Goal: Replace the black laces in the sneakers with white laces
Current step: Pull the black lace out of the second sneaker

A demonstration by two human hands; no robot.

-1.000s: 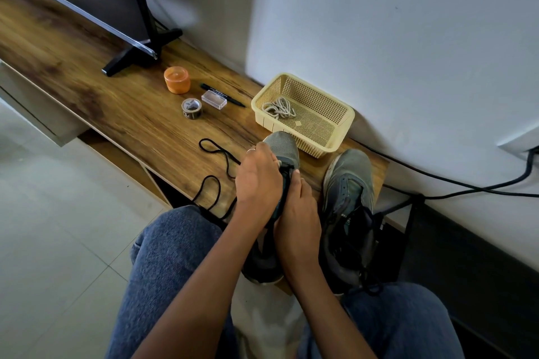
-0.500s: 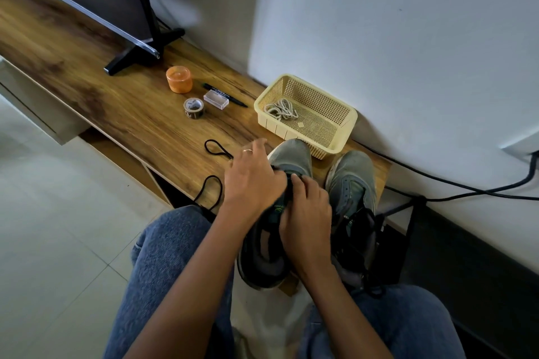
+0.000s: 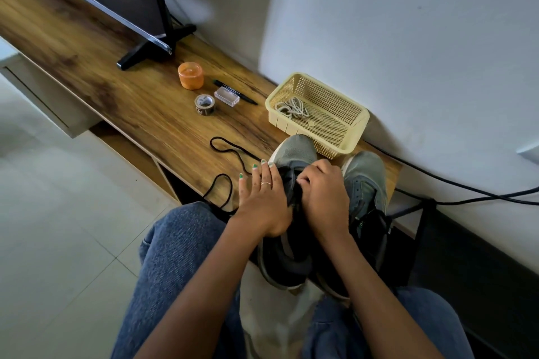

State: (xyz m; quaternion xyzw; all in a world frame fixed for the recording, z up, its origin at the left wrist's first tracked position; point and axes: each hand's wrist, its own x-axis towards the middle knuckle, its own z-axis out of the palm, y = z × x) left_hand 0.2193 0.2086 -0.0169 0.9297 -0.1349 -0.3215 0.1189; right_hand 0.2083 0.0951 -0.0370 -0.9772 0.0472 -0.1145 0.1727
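Wooden bench [image 3: 122,87] bearing an orange jar [image 3: 190,75], tape roll [image 3: 205,104], clear box [image 3: 226,96], black marker [image 3: 236,91] (behind the box) and monitor stand [image 3: 154,44].

Legible text: none. The black marker [image 3: 235,91], lying near the wall edge of the wooden bench [image 3: 122,96], carries a line of pale print along its barrel, too small to read. The tape roll [image 3: 205,104] beside it shows dark markings on its side, not decipherable.

A home living room; low wooden TV console [image 3: 87,46], TV stand foot [image 3: 151,49], tiled floor [image 3: 58,227]
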